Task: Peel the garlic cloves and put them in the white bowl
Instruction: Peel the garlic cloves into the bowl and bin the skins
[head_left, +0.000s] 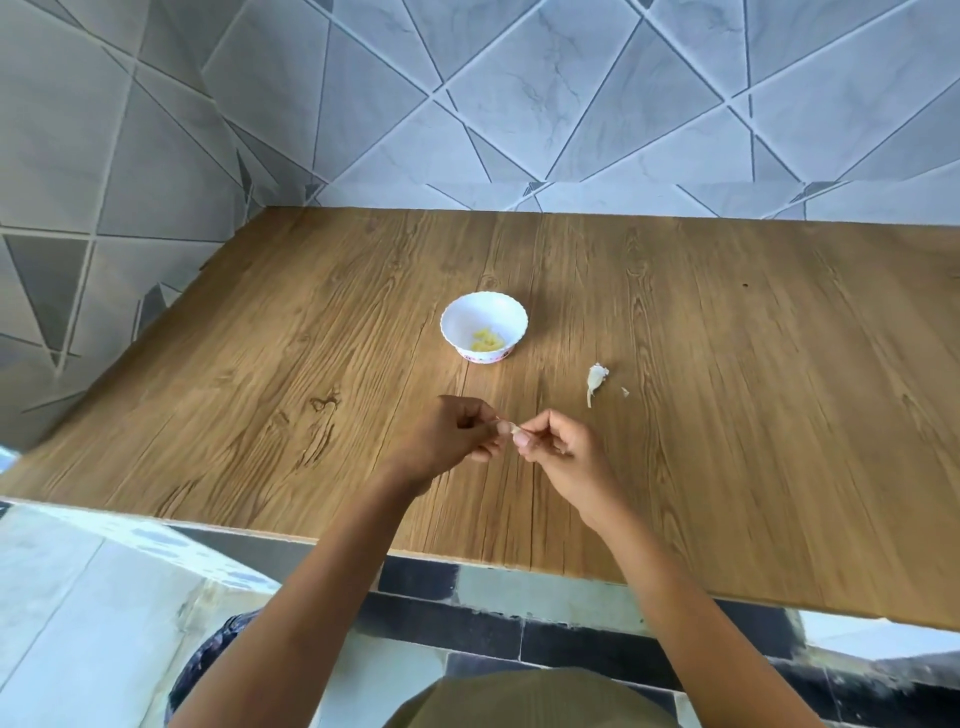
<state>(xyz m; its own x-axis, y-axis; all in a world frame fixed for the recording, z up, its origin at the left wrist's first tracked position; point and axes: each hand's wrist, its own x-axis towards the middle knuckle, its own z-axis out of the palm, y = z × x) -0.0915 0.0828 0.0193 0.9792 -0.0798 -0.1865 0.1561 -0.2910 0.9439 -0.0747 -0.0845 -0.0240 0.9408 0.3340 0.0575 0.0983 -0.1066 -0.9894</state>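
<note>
Table: wood-grain top, set into a corner of grey tiled wall. Its near edge runs across the lower view.

Bowl: white, scalloped rim, patterned band at the base. It stands upright at mid-table, beyond the hands and apart from them. Nothing lies between the hands and the bowl.

Peeled cloves: a few pale yellow pieces on the bowl's bottom. I cannot tell how many.

Clove: small and whitish, held above the table nearer than the bowl, between the two hands. The fingers hide most of it.

Left hand: fingers curled, thumb and fingertips pinching the clove's left end.

Right hand: fingers curled, thumb and forefinger pinching the clove's right end. The fingertips of the two hands nearly meet.

Skin: a white papery scrap with a thin tail, lying on the table right of the bowl and beyond the right hand.

Flake: a tiny white bit just right of the skin.

Floor: pale tiles, with a dark strip under the table edge.
</note>
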